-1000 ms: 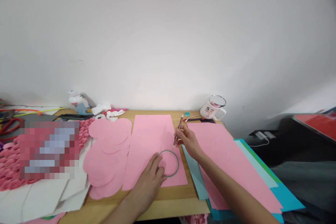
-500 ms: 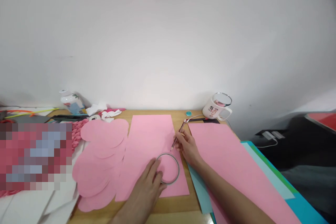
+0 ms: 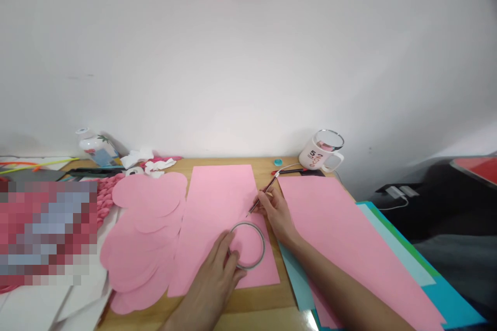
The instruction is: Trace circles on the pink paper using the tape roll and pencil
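A rectangular pink paper sheet (image 3: 217, 196) lies on the wooden table between my hands. Flat on its lower right part sits a thin grey ring (image 3: 263, 245), pink paper showing through its middle. My left hand (image 3: 217, 271) holds the ring at its left edge, fingers curled against the rim. A dark pencil (image 3: 271, 182) is pinched in my right hand (image 3: 277, 212), slanting down to the left. Its tip is close above the ring's top edge; whether it touches the paper I cannot tell.
Scalloped pink paper pieces (image 3: 145, 194) overlap on the left, beside a white bottle (image 3: 99, 150) and crumpled tissue (image 3: 159, 165). At right lie another pink sheet (image 3: 314, 207) and blue sheets (image 3: 458, 305). A white mug (image 3: 316, 158) stands by the wall.
The pencil tip has shifted slightly left and up with my right hand, and the pencil leans over more. My left hand stays on the ring. The view has shifted a little.
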`<state>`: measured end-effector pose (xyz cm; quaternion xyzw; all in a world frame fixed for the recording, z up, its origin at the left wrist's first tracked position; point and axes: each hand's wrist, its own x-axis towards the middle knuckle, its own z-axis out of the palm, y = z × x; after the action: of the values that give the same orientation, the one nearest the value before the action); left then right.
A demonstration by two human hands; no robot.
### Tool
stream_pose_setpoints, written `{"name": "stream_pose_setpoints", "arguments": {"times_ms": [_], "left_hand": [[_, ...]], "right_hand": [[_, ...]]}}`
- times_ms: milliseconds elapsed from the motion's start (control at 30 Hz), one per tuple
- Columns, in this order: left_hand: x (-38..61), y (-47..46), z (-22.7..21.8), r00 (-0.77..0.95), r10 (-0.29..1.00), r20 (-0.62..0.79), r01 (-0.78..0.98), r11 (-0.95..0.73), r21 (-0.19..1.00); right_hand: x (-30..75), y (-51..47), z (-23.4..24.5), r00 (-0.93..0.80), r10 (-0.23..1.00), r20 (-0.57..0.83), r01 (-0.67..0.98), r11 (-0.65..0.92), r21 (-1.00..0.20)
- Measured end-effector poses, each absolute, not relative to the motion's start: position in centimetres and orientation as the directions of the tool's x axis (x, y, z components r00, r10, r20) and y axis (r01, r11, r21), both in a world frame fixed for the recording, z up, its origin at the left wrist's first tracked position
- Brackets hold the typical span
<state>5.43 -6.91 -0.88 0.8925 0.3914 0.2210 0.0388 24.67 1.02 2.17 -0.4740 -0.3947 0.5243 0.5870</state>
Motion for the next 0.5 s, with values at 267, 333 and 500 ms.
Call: {"name": "stream_pose_setpoints", "arguments": {"times_ms": [267,333,500], "left_hand": [[5.3,-6.9,-0.5,0.606,0.698,0.382,0.673,-0.705,0.223],[5.4,-6.8,-0.5,0.606,0.682,0.408,0.670,-0.715,0.201],[6.9,-6.5,0.5,0.750,0.561,0.350,0.581,-0.812,0.055]], "right_hand": [[24.6,1.2,1.4,0.100,0.995,0.009,-0.224,0.031,-0.974],[24.6,1.2,1.2,0.110,0.993,0.038,-0.179,0.057,-0.982],[24.4,1.1,1.0,0.117,0.990,0.075,-0.100,0.087,-0.991]]}}
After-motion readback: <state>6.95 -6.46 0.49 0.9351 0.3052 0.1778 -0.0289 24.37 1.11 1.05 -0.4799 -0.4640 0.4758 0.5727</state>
